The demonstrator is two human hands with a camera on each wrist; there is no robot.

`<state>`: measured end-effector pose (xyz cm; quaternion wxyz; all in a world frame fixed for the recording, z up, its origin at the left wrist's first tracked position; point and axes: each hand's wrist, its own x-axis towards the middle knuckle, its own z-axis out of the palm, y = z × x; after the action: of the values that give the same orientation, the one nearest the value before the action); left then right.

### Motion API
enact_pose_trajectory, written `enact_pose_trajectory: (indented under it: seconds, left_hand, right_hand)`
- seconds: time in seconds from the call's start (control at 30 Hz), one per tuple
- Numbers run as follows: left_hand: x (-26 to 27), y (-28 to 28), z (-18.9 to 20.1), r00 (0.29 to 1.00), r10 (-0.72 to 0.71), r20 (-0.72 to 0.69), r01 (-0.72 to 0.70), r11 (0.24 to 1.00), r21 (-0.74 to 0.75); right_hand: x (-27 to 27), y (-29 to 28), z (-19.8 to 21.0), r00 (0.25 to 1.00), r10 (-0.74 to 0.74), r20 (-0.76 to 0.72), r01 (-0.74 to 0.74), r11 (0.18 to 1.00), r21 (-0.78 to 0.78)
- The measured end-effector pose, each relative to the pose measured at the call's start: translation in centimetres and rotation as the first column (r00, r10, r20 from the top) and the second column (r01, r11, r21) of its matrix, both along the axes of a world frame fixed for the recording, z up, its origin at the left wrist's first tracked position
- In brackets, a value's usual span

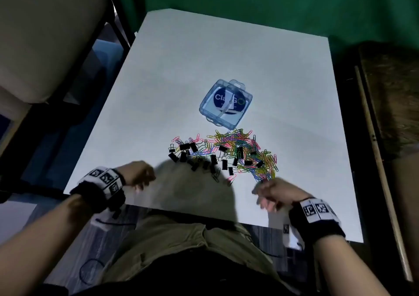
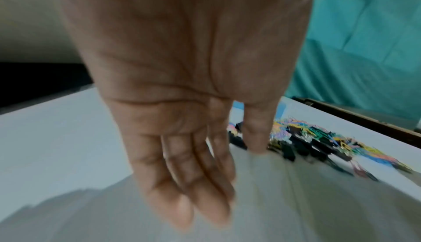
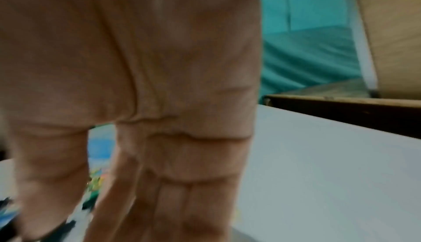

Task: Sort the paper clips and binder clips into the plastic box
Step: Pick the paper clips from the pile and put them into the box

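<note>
While both hands, left hand and right hand, hang released and empty at lower frame, the tangled clips below the centre box risk snagging and scattering.

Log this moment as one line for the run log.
left hand open, empty | right hand open, empty | clips piled on table | box closed, beyond pile

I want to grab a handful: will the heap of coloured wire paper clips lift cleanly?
Probably not: the coloured wire paper clips lie interlocked, so they likely lift in tangled clumps. Black binder clips mixed in may snag and come along. Each looks thin and light.
</note>
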<state>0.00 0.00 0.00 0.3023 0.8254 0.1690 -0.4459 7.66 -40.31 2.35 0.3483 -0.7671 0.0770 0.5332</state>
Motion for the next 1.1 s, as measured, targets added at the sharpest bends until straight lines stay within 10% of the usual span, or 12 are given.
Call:
enact_pose_trajectory:
  seconds: [0.17,0.67,0.9,1.1]
  left_hand:
    - [6.5,-1.8,-1.1,0.911,-0.066,0.406,-0.028,0.975,0.221]
    - [9.1,-6.4,-4.2,0.717,-0.491,0.494,0.419,0.871,0.257]
    - [11.3,-8.8,-3.0,0.648,-0.529,0.548,0.429,0.848,0.312]
    - [13.2,-12.4,-3.8,0.612,-0.602,0.513,0.507,0.797,0.329]
  right_hand:
    - [8.7,4.9,-1.5,0.757,0.193,0.625,-0.055,0.971,-0.232]
    - [7.2,10.7,-5.2,0.556,0.607,0.567,-0.496,0.790,-0.359]
    - [5.9,5.5,-3.5,0.569,0.260,0.780,-0.155,0.966,-0.209]
    - [6.6,0.5,-4.6,0.779,0.348,0.522,-0.019,0.845,-0.534]
